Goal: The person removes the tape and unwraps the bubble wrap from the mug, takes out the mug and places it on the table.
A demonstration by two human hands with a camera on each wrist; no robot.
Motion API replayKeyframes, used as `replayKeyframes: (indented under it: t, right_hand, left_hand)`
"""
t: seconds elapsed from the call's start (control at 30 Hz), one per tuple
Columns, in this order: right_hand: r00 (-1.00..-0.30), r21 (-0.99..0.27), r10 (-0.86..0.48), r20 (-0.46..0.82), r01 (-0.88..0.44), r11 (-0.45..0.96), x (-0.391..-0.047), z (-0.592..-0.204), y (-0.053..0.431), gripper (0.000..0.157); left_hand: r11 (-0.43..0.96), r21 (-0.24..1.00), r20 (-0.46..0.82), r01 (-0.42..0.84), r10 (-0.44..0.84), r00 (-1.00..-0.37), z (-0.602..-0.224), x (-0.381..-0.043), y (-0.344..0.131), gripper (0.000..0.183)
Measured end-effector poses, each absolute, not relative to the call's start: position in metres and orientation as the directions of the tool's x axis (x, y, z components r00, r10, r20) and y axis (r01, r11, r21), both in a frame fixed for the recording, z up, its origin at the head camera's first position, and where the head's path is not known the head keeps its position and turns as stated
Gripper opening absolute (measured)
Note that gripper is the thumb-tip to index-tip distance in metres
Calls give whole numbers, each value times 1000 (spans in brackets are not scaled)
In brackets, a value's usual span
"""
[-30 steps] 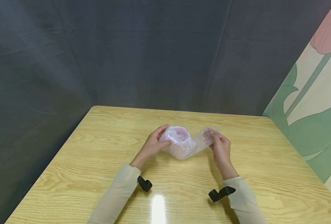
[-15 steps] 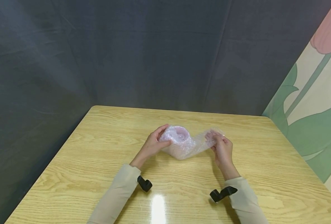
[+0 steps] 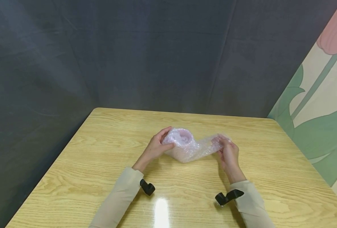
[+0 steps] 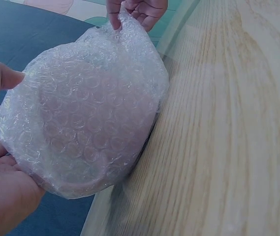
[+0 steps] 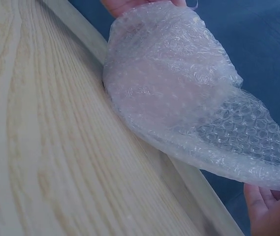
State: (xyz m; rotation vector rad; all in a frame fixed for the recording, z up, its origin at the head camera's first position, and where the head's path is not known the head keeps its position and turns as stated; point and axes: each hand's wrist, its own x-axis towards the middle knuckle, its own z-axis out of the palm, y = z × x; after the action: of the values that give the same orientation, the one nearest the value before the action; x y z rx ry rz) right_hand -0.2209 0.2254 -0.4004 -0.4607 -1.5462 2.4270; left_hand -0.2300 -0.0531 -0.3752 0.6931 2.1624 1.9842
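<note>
A pinkish round object (image 3: pixel 185 135), its kind hidden under the layers, is wrapped in clear bubble wrap (image 3: pixel 185 153) near the middle of the table. My left hand (image 3: pixel 157 145) grips the wrapped bundle from its left side, thumb in front and fingers behind. In the left wrist view the bubble wrap (image 4: pixel 95 108) bulges over the pale pink shape inside. My right hand (image 3: pixel 228 153) pinches the loose end of the wrap, stretched out to the right. From the right wrist, that loose flap (image 5: pixel 248 128) appears as a single see-through layer running down to my fingers.
The wood-grain table (image 3: pixel 105 145) spreads around both hands. A dark curtain (image 3: pixel 157 63) hangs behind and to the left of it. At the right stands a wall panel (image 3: pixel 322 104) painted with a tulip. Each sleeve carries a black wrist mount (image 3: pixel 147 187).
My right hand has shifted slightly right and toward me, drawing the loose end of bubble wrap outward and lower. The left hand and the bundle have stayed in place.
</note>
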Motion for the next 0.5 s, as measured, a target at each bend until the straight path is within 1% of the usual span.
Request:
replayKeyframes:
  t: [0.3, 0.5]
  right_hand:
    - [-919, -856, 348, -186, -22, -517, -223, -402, 229, 20]
    - [-913, -849, 356, -202, -18, -528, -223, -404, 231, 21]
  left_hand:
    - [36, 970, 207, 242, 410, -888, -376, -230, -53, 67]
    - [38, 971, 199, 234, 410, -890, -375, -229, -53, 68]
